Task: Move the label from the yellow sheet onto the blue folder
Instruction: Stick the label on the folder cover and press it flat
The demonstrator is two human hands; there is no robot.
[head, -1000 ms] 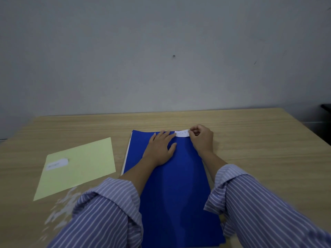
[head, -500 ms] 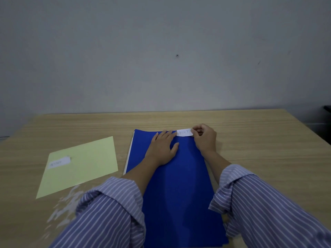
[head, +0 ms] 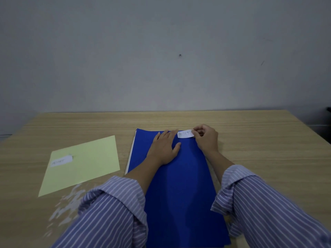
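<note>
A blue folder (head: pixel 180 190) lies lengthwise on the wooden table in front of me. At its far right corner sits a white label (head: pixel 185 134) reading "ASSET". My right hand (head: pixel 206 138) pinches the label's right end between thumb and fingers. My left hand (head: pixel 164 147) rests flat on the folder, fingers spread, with its fingertips just left of the label. To the left lies the yellow sheet (head: pixel 84 161), which carries a second white label (head: pixel 60 161) near its left edge.
The wooden table (head: pixel 259 140) runs to a grey wall at the back. Pale scuff marks (head: pixel 66 203) mark the tabletop below the yellow sheet. A dark object (head: pixel 328 110) shows at the far right edge.
The label lies a little flatter on the folder's corner, and its writing shows more clearly. Both hands stay almost where they were.
</note>
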